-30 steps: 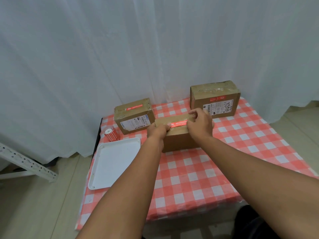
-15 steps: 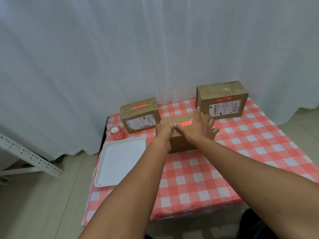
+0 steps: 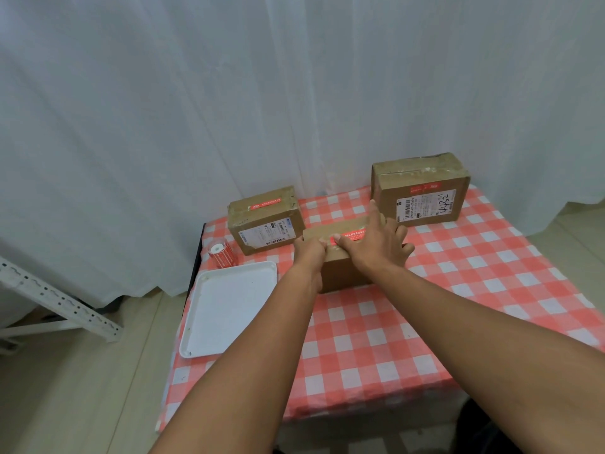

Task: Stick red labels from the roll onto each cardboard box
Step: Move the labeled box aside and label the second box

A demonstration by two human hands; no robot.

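Fingers (image 3: 391, 232) of the right hand (image 3: 373, 247) lie spread and flat across the top of the middle cardboard box (image 3: 340, 273), palm down, pressing on the red label (image 3: 352, 233) that runs along the box's top face; part of the label shows beyond the thumb side of the hand. Beside it, the left hand (image 3: 309, 250) rests on the left end of the same box with its fingers curled together over the edge, the knuckles just touching the right thumb. This box sits on a red-and-white checked tablecloth (image 3: 458, 290), nearer the person than the other two. Behind it to the left stands a smaller box (image 3: 265, 221) with a red label on its top, and behind to the right a larger box (image 3: 420, 191) with a red label on its front face above a white shipping sticker. A roll of red labels (image 3: 222, 255) stands near the table's left edge, just behind a white tray (image 3: 226, 312). White curtains (image 3: 229, 93) hang behind the table.
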